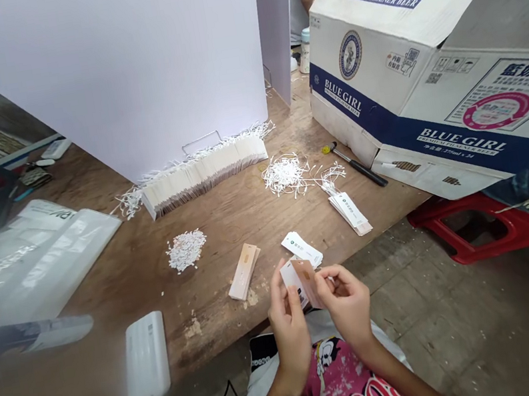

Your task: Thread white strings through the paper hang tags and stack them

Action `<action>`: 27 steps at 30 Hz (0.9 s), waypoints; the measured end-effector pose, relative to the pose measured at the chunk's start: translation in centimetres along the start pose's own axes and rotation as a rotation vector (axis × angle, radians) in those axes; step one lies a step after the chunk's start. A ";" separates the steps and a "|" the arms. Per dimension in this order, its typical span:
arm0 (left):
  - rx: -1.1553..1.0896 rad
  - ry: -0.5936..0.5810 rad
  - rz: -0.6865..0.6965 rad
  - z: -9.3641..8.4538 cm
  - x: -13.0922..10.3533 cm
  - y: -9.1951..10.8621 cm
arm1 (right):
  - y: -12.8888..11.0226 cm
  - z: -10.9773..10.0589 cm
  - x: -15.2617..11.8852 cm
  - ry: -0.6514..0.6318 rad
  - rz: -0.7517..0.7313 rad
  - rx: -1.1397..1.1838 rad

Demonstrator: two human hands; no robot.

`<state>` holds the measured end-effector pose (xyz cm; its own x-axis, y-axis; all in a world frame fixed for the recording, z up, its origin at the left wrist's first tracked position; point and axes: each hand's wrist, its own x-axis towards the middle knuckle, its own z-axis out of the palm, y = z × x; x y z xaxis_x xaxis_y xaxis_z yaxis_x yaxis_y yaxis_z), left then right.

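Note:
Above my lap, just off the table's front edge, my left hand point(288, 312) pinches a white hang tag point(290, 277). My right hand point(346, 296) grips a tan hang tag point(304, 272) that partly overlaps the white one. Just beyond my fingers lies a small stack of white tags point(302, 248) with green print. To its left rests a stack of tan tags point(245, 271). Further right is a bundle of tags with white strings attached point(349, 213). Behind these sits a heap of loose white strings point(286, 175).
A long row of strung tags point(204, 175) stands against a white panel point(145, 62). Small white pieces point(187, 250) form a pile. Left are plastic bags point(85, 248) and a power bank point(145, 363). Right are a screwdriver point(359, 166), a beer carton point(377, 84) and a red stool point(478, 233).

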<state>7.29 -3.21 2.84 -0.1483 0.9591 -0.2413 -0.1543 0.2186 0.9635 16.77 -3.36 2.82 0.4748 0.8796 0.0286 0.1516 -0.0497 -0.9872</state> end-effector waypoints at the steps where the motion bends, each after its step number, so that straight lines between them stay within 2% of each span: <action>1: 0.001 -0.007 0.005 0.2 -0.2 -0.1 | 0.1 0.3 -0.3 -0.006 -0.039 -0.015; 5: -0.076 -0.034 -0.019 0.7 -0.7 -0.6 | 0.4 1.1 -1.0 -0.009 -0.174 -0.070; 9: -0.140 -0.022 -0.033 0.7 -0.7 -1.2 | 0.4 1.5 -1.3 -0.004 -0.230 -0.084; 13: -0.123 0.032 -0.014 0.3 0.0 -1.3 | 0.5 1.4 -1.2 -0.018 -0.164 -0.011; 16: -0.108 0.017 -0.007 0.1 0.6 -0.6 | 0.4 0.9 -0.8 -0.064 -0.040 0.121; 19: -0.003 0.007 0.000 0.3 0.8 0.3 | 0.4 0.1 -0.2 -0.130 0.072 0.265; 22: 0.114 0.027 0.033 1.3 0.6 0.9 | 0.7 -0.9 0.2 -0.161 0.077 0.322; 27: 0.194 0.011 0.081 3.5 0.3 1.0 | 2.2 -2.0 1.2 -0.108 0.025 0.312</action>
<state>10.49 -2.12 4.16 -0.1636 0.9730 -0.1628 0.0495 0.1729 0.9837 19.42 -3.41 0.97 0.3777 0.9259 0.0040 -0.1400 0.0613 -0.9882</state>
